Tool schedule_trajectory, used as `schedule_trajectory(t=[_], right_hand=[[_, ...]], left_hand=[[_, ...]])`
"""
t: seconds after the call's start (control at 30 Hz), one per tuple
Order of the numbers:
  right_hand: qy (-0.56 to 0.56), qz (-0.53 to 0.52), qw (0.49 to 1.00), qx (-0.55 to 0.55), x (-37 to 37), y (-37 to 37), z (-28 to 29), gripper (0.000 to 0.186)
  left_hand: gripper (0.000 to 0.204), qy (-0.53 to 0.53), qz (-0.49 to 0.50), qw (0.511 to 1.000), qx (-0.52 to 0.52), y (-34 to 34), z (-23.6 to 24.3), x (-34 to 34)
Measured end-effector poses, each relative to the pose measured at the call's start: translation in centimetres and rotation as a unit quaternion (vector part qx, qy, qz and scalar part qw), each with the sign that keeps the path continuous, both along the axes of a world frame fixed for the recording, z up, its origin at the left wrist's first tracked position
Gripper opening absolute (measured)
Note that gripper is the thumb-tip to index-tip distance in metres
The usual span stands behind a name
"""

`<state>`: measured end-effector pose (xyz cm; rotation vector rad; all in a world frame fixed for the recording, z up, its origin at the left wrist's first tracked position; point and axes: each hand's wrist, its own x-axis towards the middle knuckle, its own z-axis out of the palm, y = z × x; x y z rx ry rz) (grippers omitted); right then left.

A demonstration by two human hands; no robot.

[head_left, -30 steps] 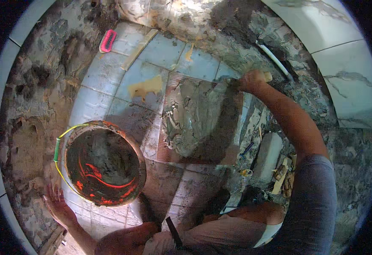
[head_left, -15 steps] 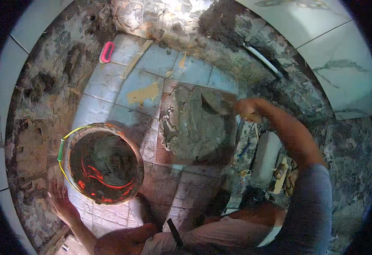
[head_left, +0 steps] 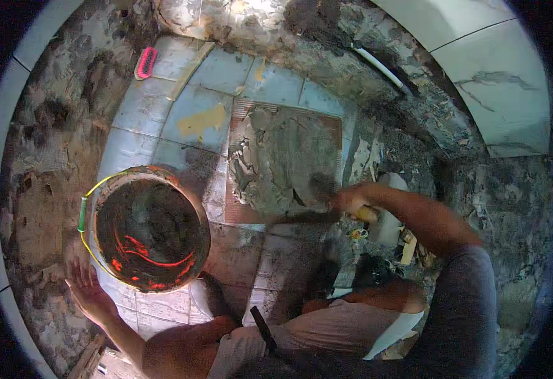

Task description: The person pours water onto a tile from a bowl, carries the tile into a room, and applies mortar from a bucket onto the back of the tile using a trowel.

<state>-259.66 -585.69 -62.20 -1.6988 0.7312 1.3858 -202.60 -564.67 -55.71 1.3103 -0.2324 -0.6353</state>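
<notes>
My right hand (head_left: 354, 198) is closed round the yellow handle of a trowel (head_left: 367, 214). Its blurred blade lies at the lower right part of the grey mortar (head_left: 289, 148), which covers most of an upturned tile (head_left: 233, 189). Along the left and right edges the tile's reddish ribbed back shows. To the left stands an orange-streaked bucket (head_left: 205, 243) with dark wet mortar (head_left: 153, 218) in it and a yellow wire handle with a green grip (head_left: 82, 215). Beside the bucket's lower left, my left hand (head_left: 92, 300) is held open, fingers spread, holding nothing.
Bluish floor tiles (head_left: 131, 114) lie under the work. A pink brush (head_left: 145, 63) and a wooden strip (head_left: 191, 71) lie at the far left. A white pipe (head_left: 380, 68) rests at the far right. Rubble and scraps (head_left: 409, 246) lie right of my legs.
My right hand has drawn the trowel from the mortar's upper right toward me to its lower right. My left hand stays open by the bucket. The whole view has shifted slightly.
</notes>
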Motion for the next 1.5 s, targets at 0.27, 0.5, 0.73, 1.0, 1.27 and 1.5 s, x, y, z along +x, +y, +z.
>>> schedule_trajectory(t=[0.27, 0.5, 0.73, 1.0, 1.27, 1.5], right_hand=[[-0.046, -0.122, 0.991, 0.012, -2.5, 5.2, -2.7, 0.027], [-0.119, 0.14, 0.982, -0.033, 1.0, 7.1, -1.5, 0.035], [-0.136, 0.09, 0.983, -0.081, -3.7, 12.4, -6.2, 0.025], [-0.005, 0.024, 0.991, -0.132, -0.6, 5.2, 9.3, 0.033], [0.1, 0.068, 0.923, -0.365, -6.3, 5.2, 7.0, 0.035], [0.006, 0.165, 0.882, -0.441, -4.5, -2.2, 5.4, 0.023]], left_hand=[[0.051, -0.011, -0.025, 1.0, 0.006, 0.0, 0.1, 0.2], [0.05, -0.005, 0.012, 1.0, 0.013, -0.7, 0.7, -0.8], [0.053, 0.035, -0.026, 0.998, -0.036, -0.9, 0.5, -1.2], [0.051, 0.019, -0.026, 0.999, -0.014, -0.5, 1.9, -1.4], [0.052, -0.009, -0.04, 0.999, -0.005, -1.3, 1.5, -2.6], [0.05, -0.03, -0.023, 0.999, 0.033, -1.0, 1.4, -2.3]])
